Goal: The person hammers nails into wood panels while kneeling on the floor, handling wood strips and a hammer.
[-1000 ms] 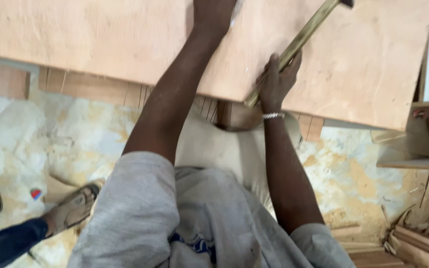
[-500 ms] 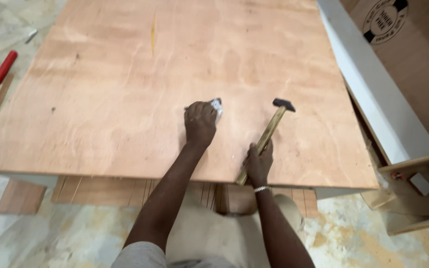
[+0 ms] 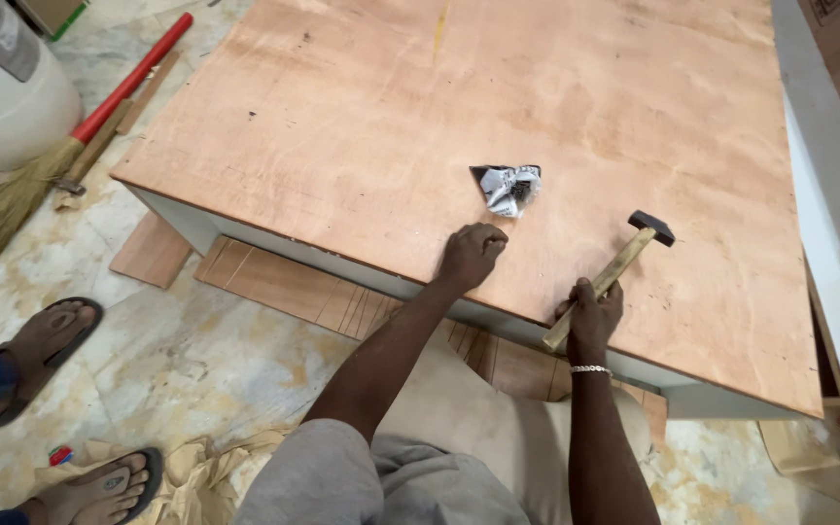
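Observation:
A large plywood sheet [image 3: 556, 107] lies flat over a white box frame. My left hand [image 3: 471, 255] rests near the sheet's front edge with fingers curled, pinching something too small to make out. Just beyond it lies a crumpled scrap of printed paper [image 3: 508, 187]. My right hand [image 3: 590, 316] grips the wooden handle of a hammer [image 3: 624, 261], whose black head rests above the plywood to the right of the paper.
Another person's sandalled feet [image 3: 36, 345] stand on the marble floor at left. A broom with a red handle [image 3: 70, 146] lies by a white drum [image 3: 2, 87]. Grooved wood offcuts [image 3: 284, 287] lie under the front edge. A white panel [image 3: 833, 233] runs along the right.
The view has swung left. My left hand has pulled back from the crumpled paper toward the front edge, leaving the paper on the sheet. The hammer stays in my right hand.

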